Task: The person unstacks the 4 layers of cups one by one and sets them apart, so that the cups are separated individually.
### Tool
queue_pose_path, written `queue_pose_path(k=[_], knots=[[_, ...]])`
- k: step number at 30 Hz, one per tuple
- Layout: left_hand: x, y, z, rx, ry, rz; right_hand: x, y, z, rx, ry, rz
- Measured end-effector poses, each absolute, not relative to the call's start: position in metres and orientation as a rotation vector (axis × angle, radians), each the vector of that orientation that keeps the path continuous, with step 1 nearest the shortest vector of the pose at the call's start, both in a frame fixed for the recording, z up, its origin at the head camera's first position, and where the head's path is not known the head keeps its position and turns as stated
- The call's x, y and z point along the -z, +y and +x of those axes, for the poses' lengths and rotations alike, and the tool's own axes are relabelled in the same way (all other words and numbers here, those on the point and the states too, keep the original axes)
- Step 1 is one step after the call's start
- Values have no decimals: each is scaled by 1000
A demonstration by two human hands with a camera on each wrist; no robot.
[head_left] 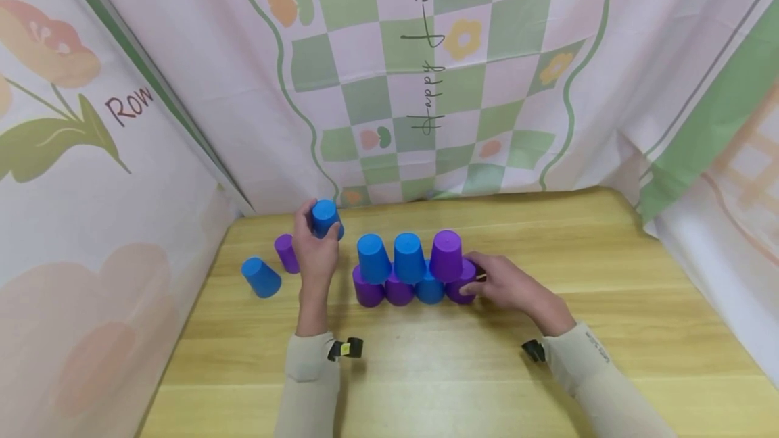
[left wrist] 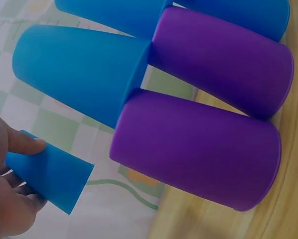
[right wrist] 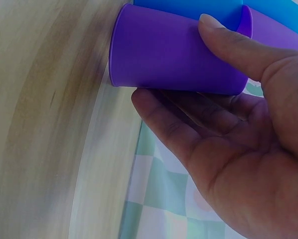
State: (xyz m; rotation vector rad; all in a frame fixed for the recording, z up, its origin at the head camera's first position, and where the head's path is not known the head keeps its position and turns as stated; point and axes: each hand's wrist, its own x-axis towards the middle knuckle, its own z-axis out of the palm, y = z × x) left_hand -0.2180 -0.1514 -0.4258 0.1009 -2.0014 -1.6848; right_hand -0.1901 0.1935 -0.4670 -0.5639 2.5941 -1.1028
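I see a bottom row of four cups (head_left: 399,290) on the table (head_left: 420,374), three upper cups (head_left: 409,257) on top. Left hand (head_left: 318,254) with held cup (head_left: 326,213) left of these; loose cups (head_left: 262,278) farther left. Right hand (head_left: 508,282) at right end. Curtain (head_left: 462,86) behind.

From above and behind the left hand (head_left: 316,253) and right hand (head_left: 506,282), the head camera looks forward and down, standing farthest back. The left wrist camera looks forward with stacked cups (head_left: 409,259) close, right of the hand, and its blue cup (left wrist: 54,172) beyond; the right wrist camera closely faces the purple cup (right wrist: 174,52) at its hand. Each wrist view shares its hand and cup with the head view.
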Motion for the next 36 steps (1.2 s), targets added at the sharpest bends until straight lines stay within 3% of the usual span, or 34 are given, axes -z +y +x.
queue_pose_path(k=[36], knots=[[460, -160, -237, 1660, -2079, 245, 466, 194, -190, 1101, 2591, -579]])
